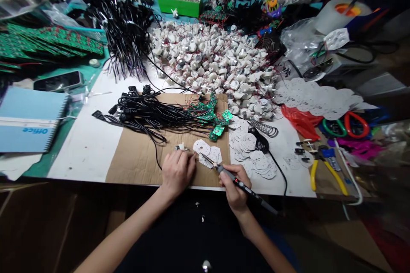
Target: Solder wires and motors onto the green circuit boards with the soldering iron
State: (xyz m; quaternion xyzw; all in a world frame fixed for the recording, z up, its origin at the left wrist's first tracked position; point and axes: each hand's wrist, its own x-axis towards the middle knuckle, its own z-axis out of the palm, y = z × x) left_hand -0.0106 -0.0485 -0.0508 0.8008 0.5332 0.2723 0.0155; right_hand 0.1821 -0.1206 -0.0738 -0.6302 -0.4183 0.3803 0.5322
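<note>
**Soldering iron at the white disc boards, near counter edge**

Your right hand (233,185) is closed around the grip of the soldering iron (224,171), held pen-fashion, with fingers wrapped over the dark handle. The iron's long axis runs diagonally: the tip points up and to your left, and the rear of the handle trails down and to your right past the wrist, off the counter (86,149) edge. The tip rests on or just above the white disc boards (208,151), which lie on the cardboard sheet (137,158) directly ahead of the hand; contact cannot be confirmed.

Your left hand (177,171) lies palm down on the cardboard sheet, fingers curled. Its fingertips are pinched at a small metal part (180,147) just left of the disc boards; whether the part is fully gripped cannot be told.

Both forearms come in from the near edge and angle inward. The hands sit near each other, with the disc boards between them. A bundle of black cables (141,111) lies beyond the left hand.
</note>
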